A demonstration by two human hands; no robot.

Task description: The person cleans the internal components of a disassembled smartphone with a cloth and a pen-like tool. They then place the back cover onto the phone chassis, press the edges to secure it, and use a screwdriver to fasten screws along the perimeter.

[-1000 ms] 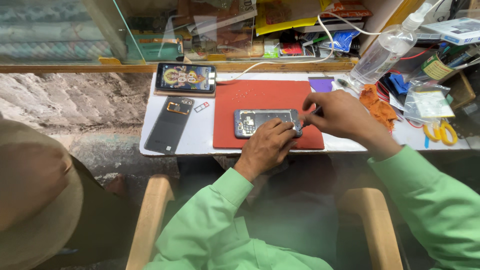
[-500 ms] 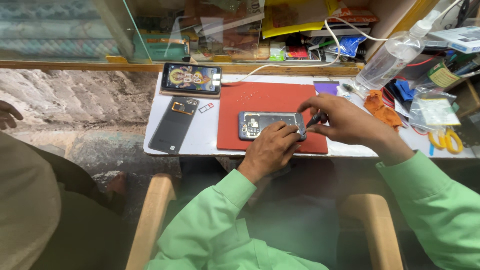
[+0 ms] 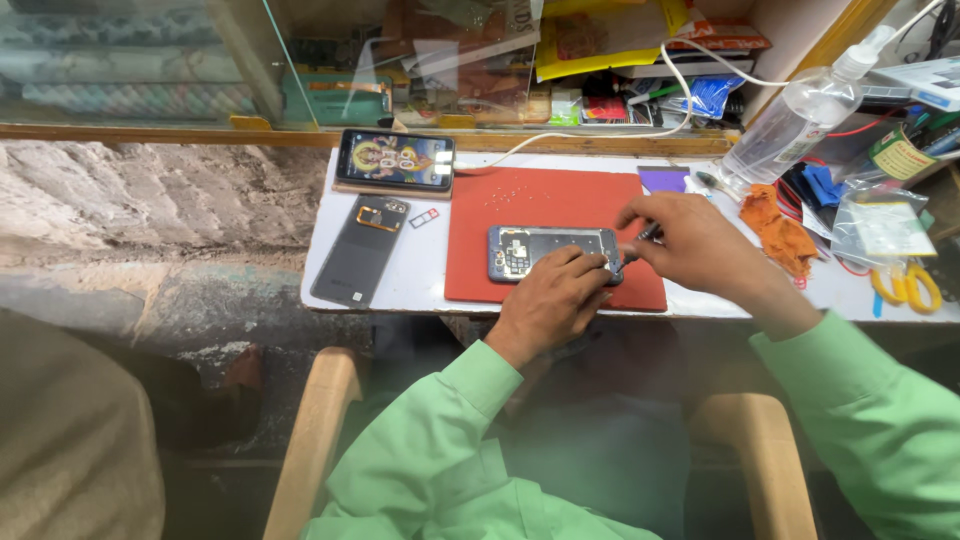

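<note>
Lying flat on red mat (image 3: 545, 235), opened blue-grey phone (image 3: 545, 250), insides bared.

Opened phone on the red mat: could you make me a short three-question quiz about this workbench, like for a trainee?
1. True or false: the opened phone lies on the red mat.
2. Which hand holds the thin tool? A) left hand B) right hand
3. What lies left of the mat, below the lit phone?

Key:
1. True.
2. B; the left hand steadies the phone's near edge.
3. A dark back cover, lying flat on the white table.
</note>
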